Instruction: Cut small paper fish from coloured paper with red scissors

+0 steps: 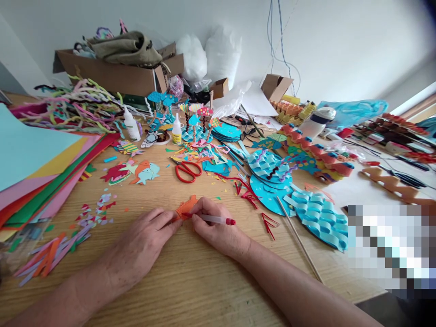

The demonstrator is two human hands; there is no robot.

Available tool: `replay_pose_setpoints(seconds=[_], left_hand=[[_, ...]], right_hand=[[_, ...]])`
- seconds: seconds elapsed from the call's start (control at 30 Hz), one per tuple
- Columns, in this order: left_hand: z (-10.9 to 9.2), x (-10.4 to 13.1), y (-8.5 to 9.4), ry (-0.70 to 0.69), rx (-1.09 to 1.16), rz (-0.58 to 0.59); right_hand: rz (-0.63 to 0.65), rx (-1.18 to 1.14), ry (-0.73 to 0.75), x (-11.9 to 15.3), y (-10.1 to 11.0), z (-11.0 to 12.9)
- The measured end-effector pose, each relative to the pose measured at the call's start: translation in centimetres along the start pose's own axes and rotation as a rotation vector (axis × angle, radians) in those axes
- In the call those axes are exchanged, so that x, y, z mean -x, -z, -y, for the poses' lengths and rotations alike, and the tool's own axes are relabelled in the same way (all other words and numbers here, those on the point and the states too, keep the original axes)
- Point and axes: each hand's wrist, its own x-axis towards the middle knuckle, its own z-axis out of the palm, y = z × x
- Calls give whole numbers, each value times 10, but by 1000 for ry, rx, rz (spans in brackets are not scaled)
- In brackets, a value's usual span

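An orange paper cutout (186, 207) lies on the wooden table in front of me. My left hand (146, 238) presses its left edge with the fingertips close together. My right hand (218, 227) is closed round a marker (218, 220) with a red end, its tip touching the cutout. Behind the hands lie red-handled scissors (187, 172), with their blades pointing left. Several paper fish (145, 171) in orange, light blue and red sit to the left of the scissors.
Coloured paper sheets (37, 159) stack at the left, near paper strips (51, 256). Two glue bottles (131, 125) and paper scraps (207, 152) stand or lie further back. Blue woven paper pieces (316, 215) and a wooden stick (299, 240) lie right of my right hand.
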Motion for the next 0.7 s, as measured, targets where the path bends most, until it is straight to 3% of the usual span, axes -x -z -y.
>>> replay_pose_setpoints(seconds=[0.7], left_hand=[[1, 1, 1, -27, -10, 1]], right_hand=[[-31, 36, 32, 0, 2, -1]])
